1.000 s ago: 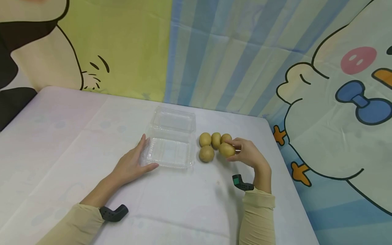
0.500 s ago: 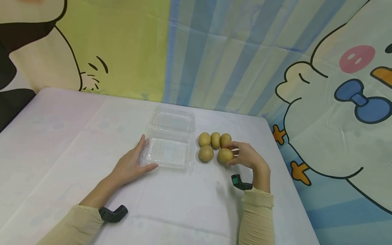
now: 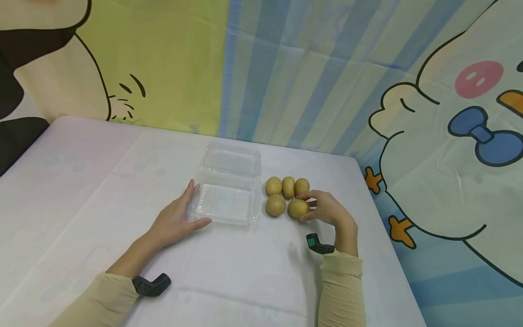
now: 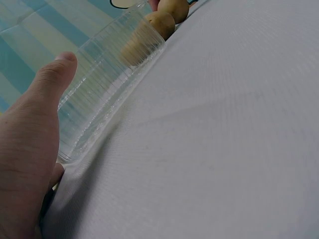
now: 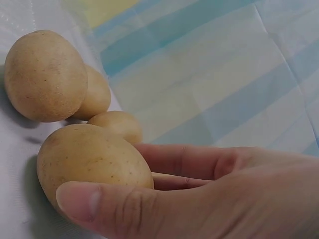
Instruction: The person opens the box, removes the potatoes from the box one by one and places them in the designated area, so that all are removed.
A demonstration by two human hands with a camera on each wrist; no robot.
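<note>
In the head view a clear plastic clamshell container (image 3: 226, 203) lies open on the table, its lid (image 3: 231, 161) flat behind it. My left hand (image 3: 174, 219) is at the container's left side, fingers extended along it and thumb by the front edge. My right hand (image 3: 329, 210) holds a potato (image 3: 298, 209) between thumb and fingers, at the front right of a small group. Up close in the right wrist view, the thumb lies on the near side of that potato (image 5: 89, 159), with fingers behind it. Another potato (image 3: 275, 205) sits just left of it.
Behind the front pair, a row of three potatoes (image 3: 288, 187) stands to the right of the container. A white cloth (image 3: 229, 281) covers the table. A printed curtain (image 3: 294, 77) hangs along the table's back and right edges.
My right hand has brought its potato down and slightly left, from over the group to the tabletop at the front right. My left hand and the container have stayed put.
</note>
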